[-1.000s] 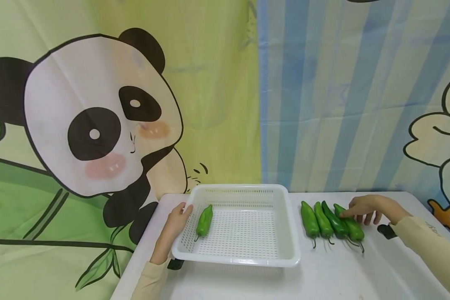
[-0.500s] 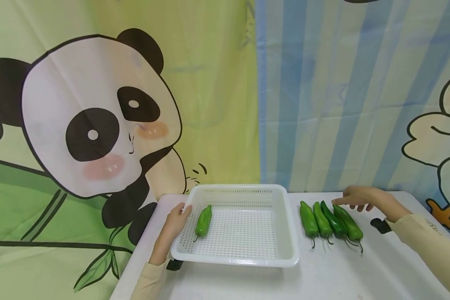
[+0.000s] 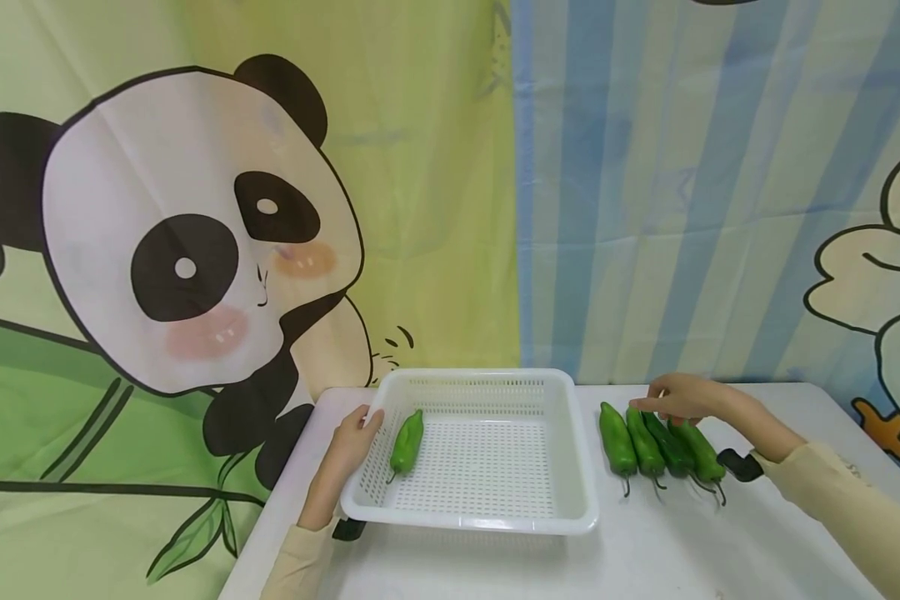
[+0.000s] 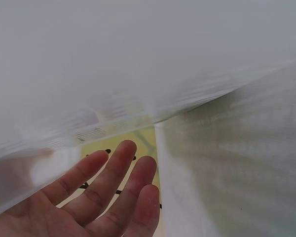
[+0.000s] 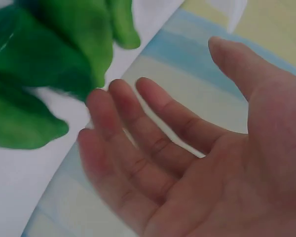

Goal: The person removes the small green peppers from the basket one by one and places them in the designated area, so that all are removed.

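My left hand (image 3: 351, 440) rests at the left rim of a white perforated plastic basket (image 3: 465, 523). In the left wrist view its fingers (image 4: 108, 182) are loosely extended below the rim; the thumb is out of sight there. One green pepper (image 3: 407, 443) lies inside the basket, by its left wall. Several green peppers lie in a row to the right of the basket, among them a light one (image 3: 618, 442) and a darker one (image 3: 671, 454). Over the far tips of this row hovers my right hand (image 3: 682, 397), holding nothing, fingers relaxed and apart in the right wrist view.
Everything stands on a white table (image 3: 667, 550). Close behind its far edge hangs a printed curtain (image 3: 442, 250) with a panda and blue stripes. A black strap piece (image 3: 740, 465) is at the right wrist.
My right hand has lifted from the rightmost pepper and moved left, now above the middle of the row. The left hand, basket and peppers have stayed in place.
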A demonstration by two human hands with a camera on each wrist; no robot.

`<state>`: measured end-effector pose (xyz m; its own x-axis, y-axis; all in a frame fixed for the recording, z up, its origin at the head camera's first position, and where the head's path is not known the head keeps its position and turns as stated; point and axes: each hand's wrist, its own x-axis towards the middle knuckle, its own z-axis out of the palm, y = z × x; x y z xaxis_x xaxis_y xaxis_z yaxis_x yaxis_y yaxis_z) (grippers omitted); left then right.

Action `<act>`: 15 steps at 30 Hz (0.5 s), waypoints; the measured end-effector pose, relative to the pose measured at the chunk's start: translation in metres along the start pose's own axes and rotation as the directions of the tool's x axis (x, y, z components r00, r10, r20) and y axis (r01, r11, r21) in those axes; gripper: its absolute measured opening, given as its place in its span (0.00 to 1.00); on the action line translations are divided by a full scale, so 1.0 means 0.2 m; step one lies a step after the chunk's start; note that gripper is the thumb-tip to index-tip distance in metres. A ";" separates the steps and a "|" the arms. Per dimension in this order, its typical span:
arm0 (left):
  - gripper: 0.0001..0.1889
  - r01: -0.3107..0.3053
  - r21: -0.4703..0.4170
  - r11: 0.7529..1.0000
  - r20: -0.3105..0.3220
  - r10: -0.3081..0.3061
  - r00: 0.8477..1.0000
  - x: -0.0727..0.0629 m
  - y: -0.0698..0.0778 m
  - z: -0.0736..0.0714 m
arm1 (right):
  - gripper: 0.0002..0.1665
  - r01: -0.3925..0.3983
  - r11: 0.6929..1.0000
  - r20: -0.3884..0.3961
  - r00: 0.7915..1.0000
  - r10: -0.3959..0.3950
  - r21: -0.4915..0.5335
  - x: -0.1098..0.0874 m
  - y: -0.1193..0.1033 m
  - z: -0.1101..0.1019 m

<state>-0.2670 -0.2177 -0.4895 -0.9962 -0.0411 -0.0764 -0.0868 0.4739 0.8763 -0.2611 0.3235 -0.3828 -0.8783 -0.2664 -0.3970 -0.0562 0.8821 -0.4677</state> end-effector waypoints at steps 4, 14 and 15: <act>0.25 -0.007 0.000 1.000 -0.003 0.007 1.000 0.00 0.00 0.00 | 0.28 0.072 0.997 -0.019 0.997 -0.072 0.017 -0.01 -0.06 0.02; 0.24 -0.019 -0.014 1.000 0.003 0.019 1.000 -0.01 0.00 0.00 | 0.20 0.180 0.984 -0.096 0.979 -0.180 -0.004 -0.02 -0.20 0.10; 0.24 -0.019 -0.014 1.000 0.003 0.019 1.000 -0.02 0.00 0.00 | 0.19 0.198 0.980 -0.104 0.975 -0.197 -0.005 -0.02 -0.22 0.11</act>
<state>-0.2640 -0.2176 -0.4889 -0.9977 -0.0294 -0.0611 -0.0678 0.4618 0.8844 -0.2446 0.2777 -0.3779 -0.8946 -0.3931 -0.2125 -0.2308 0.8138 -0.5333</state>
